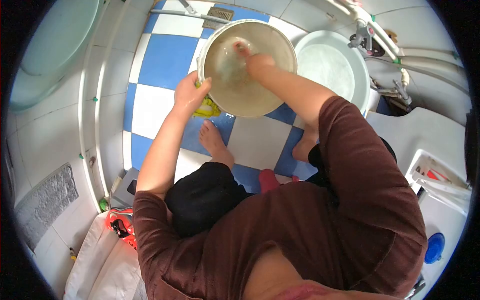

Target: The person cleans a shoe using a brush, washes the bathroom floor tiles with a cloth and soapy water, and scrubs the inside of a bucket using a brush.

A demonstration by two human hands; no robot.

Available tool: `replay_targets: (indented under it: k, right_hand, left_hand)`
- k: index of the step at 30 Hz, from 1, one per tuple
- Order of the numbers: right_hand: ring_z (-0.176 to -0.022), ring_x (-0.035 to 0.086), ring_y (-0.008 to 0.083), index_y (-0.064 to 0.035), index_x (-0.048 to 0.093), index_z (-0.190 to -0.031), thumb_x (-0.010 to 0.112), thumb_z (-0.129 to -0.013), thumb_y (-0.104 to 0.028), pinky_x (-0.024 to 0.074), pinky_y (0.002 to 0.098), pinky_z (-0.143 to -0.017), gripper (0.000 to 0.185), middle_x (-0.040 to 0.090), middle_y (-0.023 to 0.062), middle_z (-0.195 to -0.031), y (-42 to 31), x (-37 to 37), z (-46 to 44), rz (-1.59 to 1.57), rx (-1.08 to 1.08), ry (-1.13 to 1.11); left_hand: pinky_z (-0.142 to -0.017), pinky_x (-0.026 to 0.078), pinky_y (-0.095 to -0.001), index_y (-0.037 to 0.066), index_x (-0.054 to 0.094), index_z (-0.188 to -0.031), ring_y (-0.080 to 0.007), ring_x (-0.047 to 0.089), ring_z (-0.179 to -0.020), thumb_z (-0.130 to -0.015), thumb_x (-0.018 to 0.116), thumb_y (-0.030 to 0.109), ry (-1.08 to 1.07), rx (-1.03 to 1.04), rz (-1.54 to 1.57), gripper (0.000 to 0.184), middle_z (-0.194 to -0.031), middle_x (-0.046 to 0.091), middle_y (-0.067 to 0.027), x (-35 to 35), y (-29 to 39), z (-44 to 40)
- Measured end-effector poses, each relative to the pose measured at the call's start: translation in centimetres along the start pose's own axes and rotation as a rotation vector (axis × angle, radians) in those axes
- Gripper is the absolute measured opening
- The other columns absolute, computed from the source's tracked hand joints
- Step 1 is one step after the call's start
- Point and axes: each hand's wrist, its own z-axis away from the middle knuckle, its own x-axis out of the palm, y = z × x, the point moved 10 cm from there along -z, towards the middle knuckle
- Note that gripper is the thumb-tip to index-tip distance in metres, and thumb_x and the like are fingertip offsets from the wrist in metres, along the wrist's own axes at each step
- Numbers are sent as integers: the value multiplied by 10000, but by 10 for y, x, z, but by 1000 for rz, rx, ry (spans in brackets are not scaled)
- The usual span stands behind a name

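Note:
A large, pale round bucket [286,95] stands tilted on the floor before me, its inside wet and shiny. My left hand [191,94] grips its left rim, thumb over the edge. Deep inside the bucket is my right hand [259,66], fingers curled and mostly hidden. A small reddish shape [241,48] shows just past those fingers; whether it is a held thing or a reflection, I cannot tell. Crumpled yellow-green cloth [207,107] lies by the bucket, below my left hand.
Right of the bucket sits a light blue-green basin [362,80], with taps [362,35] and pipes on the wall beside it. A floor drain [218,16] lies behind. White pipes [100,100] run along the left wall. My bare foot [216,142] rests on the blue-and-white tiles.

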Motion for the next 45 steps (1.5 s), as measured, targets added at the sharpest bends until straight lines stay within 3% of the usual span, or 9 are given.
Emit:
replay_targets:
  k: [3,8,13,17,21,27,34,39,45]
  right_hand:
    - [-978,613,264,-95,368,-1344,625,-770,-227,506,374,-749,642,638,136,-1031,50,40,-32,-199,204,66]
    - [-903,623,259,-75,492,-1249,556,-814,-194,495,393,-693,456,644,175,-944,-40,64,29,202,-356,41]
    - [-895,615,296,-26,650,-980,510,-838,-249,488,396,-746,299,628,207,-979,-85,62,6,-624,-134,-369]
    - [-796,644,290,-112,511,-1237,440,-877,-212,503,408,-667,380,625,203,-987,-74,-29,-9,-336,-530,500]
    - [-918,623,308,-181,354,-1368,435,-872,-183,496,411,-761,502,612,169,-1080,-5,-7,0,68,-35,71]
    - [-839,638,332,-83,447,-1270,470,-825,-145,497,429,-734,450,630,196,-975,-32,62,28,-120,-431,410]
    - [-883,632,323,-153,206,-1420,506,-816,-167,502,470,-736,674,596,156,-1110,-33,12,41,-149,-157,145]
    - [-789,642,330,-137,160,-1428,471,-817,-122,512,463,-670,685,611,167,-1062,-70,61,25,51,-614,456]
    - [-810,646,321,-129,133,-1435,445,-826,-83,503,455,-695,685,644,192,-937,-76,-12,12,-193,-252,270]
  left_hand:
    - [-725,472,-367,56,638,-959,-307,625,-810,-765,605,320,4,4,-50,329,-836,654,-159,-1,6,1]
    - [-721,477,-377,71,643,-955,-319,623,-811,-749,619,313,-5,56,-109,319,-841,654,-160,3,26,2]
    - [-736,468,-334,17,627,-962,-236,627,-791,-789,596,233,6,158,-24,278,-862,657,-145,3,29,6]
    - [-739,470,-348,34,632,-970,-262,622,-815,-784,594,259,-46,33,-99,294,-865,656,-144,2,14,0]
    - [-739,471,-380,74,642,-965,-335,611,-851,-763,603,332,-6,51,-76,330,-877,651,-161,0,8,-5]
    - [-749,467,-371,65,640,-970,-332,614,-855,-763,609,329,-8,67,-41,337,-878,649,-172,1,9,-10]
    - [-751,462,-323,14,630,-969,-234,627,-829,-803,589,235,-31,-41,156,279,-885,657,-145,-2,-11,-9]
    - [-754,459,-308,5,628,-973,-197,619,-819,-808,584,205,-17,12,143,263,-880,658,-131,-6,-5,-9]
    - [-750,459,-313,5,629,-981,-219,625,-820,-805,578,215,-28,-3,28,279,-885,658,-150,-4,0,-9]
